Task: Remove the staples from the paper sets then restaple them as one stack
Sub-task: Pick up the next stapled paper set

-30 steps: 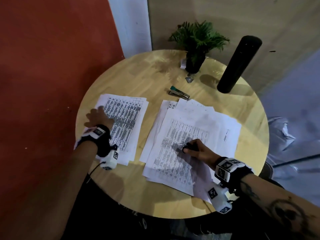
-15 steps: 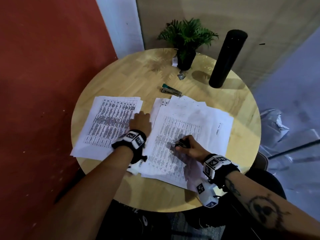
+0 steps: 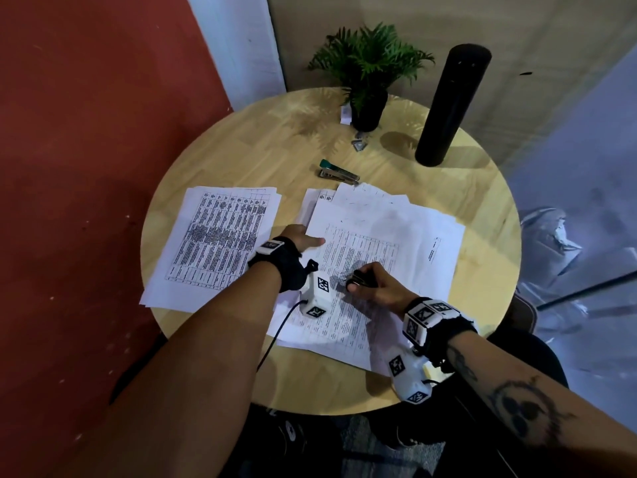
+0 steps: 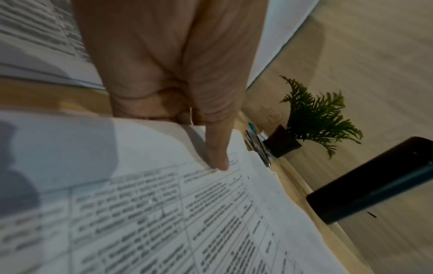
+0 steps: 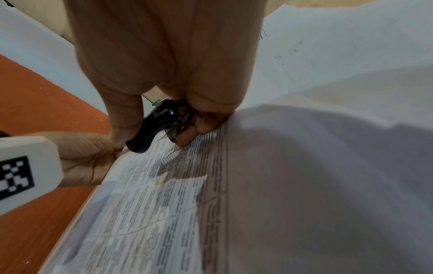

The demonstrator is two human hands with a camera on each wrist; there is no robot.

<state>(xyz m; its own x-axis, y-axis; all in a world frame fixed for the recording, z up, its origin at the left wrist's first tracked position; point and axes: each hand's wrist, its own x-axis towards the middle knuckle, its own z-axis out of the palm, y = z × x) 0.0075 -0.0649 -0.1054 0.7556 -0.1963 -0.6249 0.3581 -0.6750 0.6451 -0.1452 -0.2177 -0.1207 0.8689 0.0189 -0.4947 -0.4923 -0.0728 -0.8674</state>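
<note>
Two lots of printed paper lie on the round wooden table (image 3: 241,384): a neat left set (image 3: 220,243) and a loose, fanned right pile (image 3: 396,232). My left hand (image 3: 301,238) is at the right pile's left edge; in the left wrist view the thumb (image 4: 216,157) lies on the top sheet and the fingers curl under the edge. My right hand (image 3: 375,286) rests on the right pile and grips a black staple remover (image 3: 358,279), which the right wrist view shows as a black handle (image 5: 154,128) touching the paper. A green-ended stapler (image 3: 339,172) lies just beyond the pile.
A potted plant (image 3: 367,81) and a tall black cylinder (image 3: 451,105) stand at the table's far side, with small grey metal pieces (image 3: 358,144) near the pot. A red wall is at the left. Crumpled plastic (image 3: 551,243) lies on the floor to the right.
My left hand has left the left paper set and moved right to the left edge of the right pile. My right hand has stayed on the pile with the staple remover.
</note>
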